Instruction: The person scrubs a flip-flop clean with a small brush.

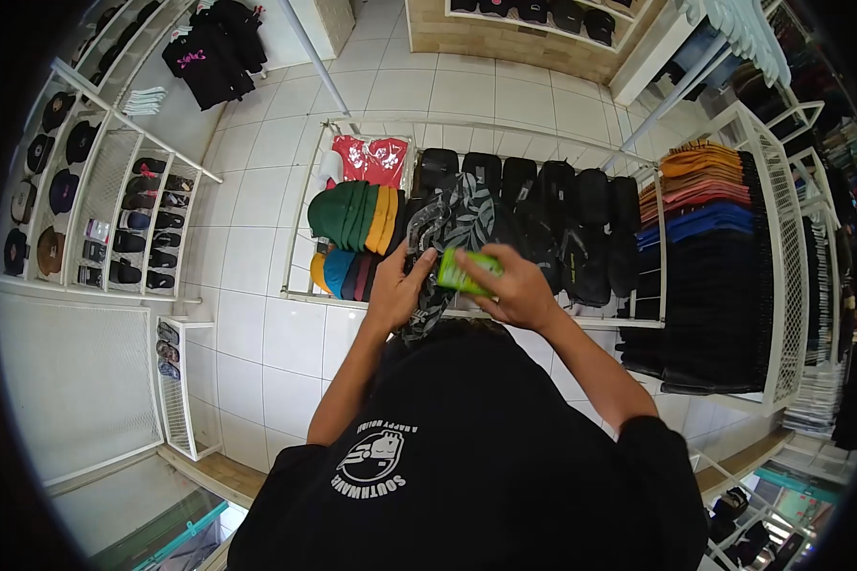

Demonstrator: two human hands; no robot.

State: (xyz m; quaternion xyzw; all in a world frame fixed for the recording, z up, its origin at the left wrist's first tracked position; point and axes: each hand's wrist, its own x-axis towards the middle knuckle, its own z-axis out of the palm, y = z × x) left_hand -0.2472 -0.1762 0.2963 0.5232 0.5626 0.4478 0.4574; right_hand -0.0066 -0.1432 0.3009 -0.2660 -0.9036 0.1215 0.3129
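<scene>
**Tagging the patterned cloth at the rack**

Both hands meet in front of a white wire shelf (638,324) loaded with folded goods. The left hand (397,290) is curled around the edge of a grey-and-black leaf-patterned cloth (457,224), fingers closed on the fabric and holding it up against the shelf front. The right hand (516,290) pinches a small green card (465,273) between thumb and fingertips, holding it just against the cloth's right side, near the left hand's fingertips. The cloth hangs from about the level of the dark bags (552,205) on the shelf down to the person's chest; its lower end is hidden behind the hands and the black shirt (467,457).

To the left of the cloth sits a stack of green, yellow and blue beanies (352,217), with a red printed garment (371,160) above them. To the right are rows of folded shirts (700,205) in orange, blue and black.

The work in hand looks like matching or fixing the card to the cloth (whether a pin or string is involved cannot be made out). To do it well, I would judge that the left hand should keep the fabric taut and flat at one spot, so the card has a steady surface to meet. The right hand's pinch should stay near the card's edge, leaving its face readable. Keeping the cloth clear of the beanies avoids dragging the stack off the shelf.
</scene>
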